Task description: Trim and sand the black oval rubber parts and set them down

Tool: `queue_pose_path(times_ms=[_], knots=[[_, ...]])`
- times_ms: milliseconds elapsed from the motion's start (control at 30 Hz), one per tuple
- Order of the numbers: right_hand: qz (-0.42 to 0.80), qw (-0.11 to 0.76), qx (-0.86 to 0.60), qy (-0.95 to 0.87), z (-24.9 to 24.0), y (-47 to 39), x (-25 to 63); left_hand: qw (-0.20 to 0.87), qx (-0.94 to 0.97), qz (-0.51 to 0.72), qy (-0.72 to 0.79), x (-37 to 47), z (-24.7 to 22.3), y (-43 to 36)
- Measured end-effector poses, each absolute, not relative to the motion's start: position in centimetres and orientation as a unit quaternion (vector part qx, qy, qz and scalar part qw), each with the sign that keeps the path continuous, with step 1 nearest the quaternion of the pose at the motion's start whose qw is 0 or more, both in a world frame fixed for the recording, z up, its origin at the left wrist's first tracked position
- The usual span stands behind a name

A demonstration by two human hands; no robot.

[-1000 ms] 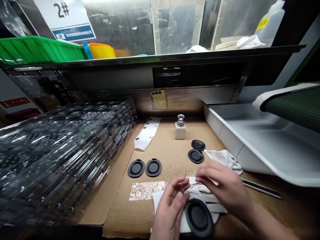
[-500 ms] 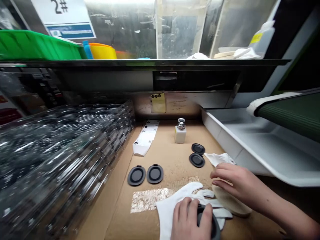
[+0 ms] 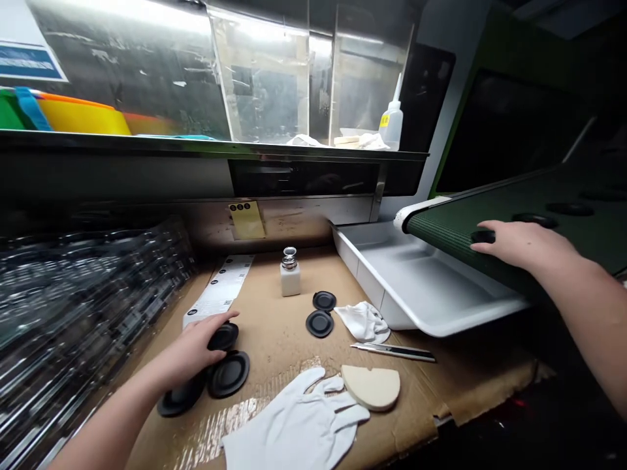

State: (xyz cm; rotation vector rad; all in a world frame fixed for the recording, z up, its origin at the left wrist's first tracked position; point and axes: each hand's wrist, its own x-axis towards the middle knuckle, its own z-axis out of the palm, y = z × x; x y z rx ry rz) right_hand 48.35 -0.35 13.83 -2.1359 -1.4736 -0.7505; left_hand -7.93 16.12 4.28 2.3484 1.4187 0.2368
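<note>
My left hand (image 3: 193, 349) is over the left part of the cardboard, thumb and fingers closed around the edges of a black round disc (image 3: 224, 337). Just below it lies a second black disc (image 3: 229, 375), and a third (image 3: 180, 397) is partly covered by my wrist. Out over the green conveyor belt (image 3: 450, 225), my right hand (image 3: 524, 243) pinches another black disc (image 3: 482, 237), mostly hidden by the fingers. Further black discs (image 3: 571, 209) sit on the belt behind that hand. Two more (image 3: 320, 323) lie touching in the middle of the cardboard.
A white tray (image 3: 426, 320) stands below the belt's end. On the cardboard (image 3: 274, 339) are a white glove (image 3: 294, 424), a half-round pad (image 3: 371, 386), a utility knife (image 3: 394, 352), a crumpled white cloth (image 3: 365, 321) and a pump bottle (image 3: 290, 279). Stacked clear plastic trays (image 3: 122, 294) fill the left.
The view has swung right. My left hand went from the glove to the discs at left with a disc. My right hand moved from the pad up to the conveyor and now grips a disc.
</note>
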Motion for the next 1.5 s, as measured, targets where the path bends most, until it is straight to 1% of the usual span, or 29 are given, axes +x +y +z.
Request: queue_pose_path(times_ms=[100,200,267,300,333,367,400,433,467,500,533,600,667,767,867,933,1000,1167,1333,1367,1400,1500], knots=[[-0.266,0.165,-0.814,-0.489,13.3,-0.2,48.9,0.223,0.823,0.068,0.518,-8.5,4.5,15.7],[-0.262,0.149,-0.8,-0.519,13.1,-0.5,45.7,0.235,0.809,0.085,0.533,-8.7,6.3,12.9],[-0.251,0.162,-0.763,-0.573,12.8,-0.9,41.0,0.247,0.797,0.135,0.534,-7.5,7.4,9.8],[-0.25,0.18,-0.739,-0.599,12.4,-1.2,38.0,0.274,0.774,0.212,0.53,-6.4,7.6,8.1],[-0.23,0.22,-0.701,-0.638,11.8,-1.6,34.7,0.328,0.734,0.286,0.522,-5.0,7.5,6.2],[-0.204,0.256,-0.663,-0.673,11.1,-1.9,31.3,0.413,0.672,0.362,0.497,-3.3,7.0,4.5],[-0.18,0.283,-0.625,-0.705,10.2,-2.1,28.1,0.532,0.591,0.417,0.44,-1.5,6.3,2.9],[-0.146,0.286,-0.595,-0.737,9.3,-2.3,25.2,0.661,0.488,0.437,0.367,0.2,5.4,1.6],[-0.111,0.273,-0.569,-0.767,8.3,-2.3,22.7,0.766,0.368,0.432,0.301,1.7,4.4,0.6],[-0.08,0.247,-0.554,-0.791,7.4,-2.0,20.9,0.836,0.26,0.405,0.263,2.9,3.4,0.0],[-0.057,0.213,-0.542,-0.811,6.5,-1.6,19.8,0.868,0.175,0.397,0.241,3.6,2.6,-0.3],[-0.038,0.16,-0.562,-0.81,5.2,0.0,19.4,0.872,0.067,0.42,0.241,3.9,1.4,-0.4],[-0.053,0.142,-0.612,-0.776,4.1,2.3,20.7,0.853,0.029,0.452,0.258,3.0,0.8,-0.1],[-0.08,0.118,-0.682,-0.718,2.5,5.9,23.2,0.856,0.016,0.45,0.254,1.5,0.2,0.2],[-0.066,0.089,-0.708,-0.697,1.0,8.0,24.4,0.872,0.011,0.432,0.231,0.8,-0.6,0.3],[-0.047,0.091,-0.708,-0.699,0.6,8.3,24.6,0.878,0.017,0.425,0.219,0.6,-1.0,0.4],[-0.034,0.114,-0.703,-0.701,0.8,7.8,24.6,0.883,0.024,0.421,0.206,0.2,-1.1,0.5],[0.007,0.218,-0.666,-0.713,3.1,4.9,23.4,0.906,0.045,0.398,0.135,-0.4,-0.6,0.6],[0.156,0.415,-0.572,-0.69,5.1,2.2,19.7,0.922,0.058,0.365,0.115,0.0,-0.3,0.6],[0.175,0.427,-0.561,-0.687,5.4,1.9,19.0,0.922,0.054,0.365,0.118,0.0,-0.2,0.6],[0.18,0.418,-0.556,-0.695,5.8,1.7,18.3,0.92,0.051,0.368,0.124,0.0,-0.1,0.6],[0.171,0.348,-0.523,-0.759,6.2,1.2,16.4,0.91,0.033,0.387,0.144,0.1,0.3,0.3]])
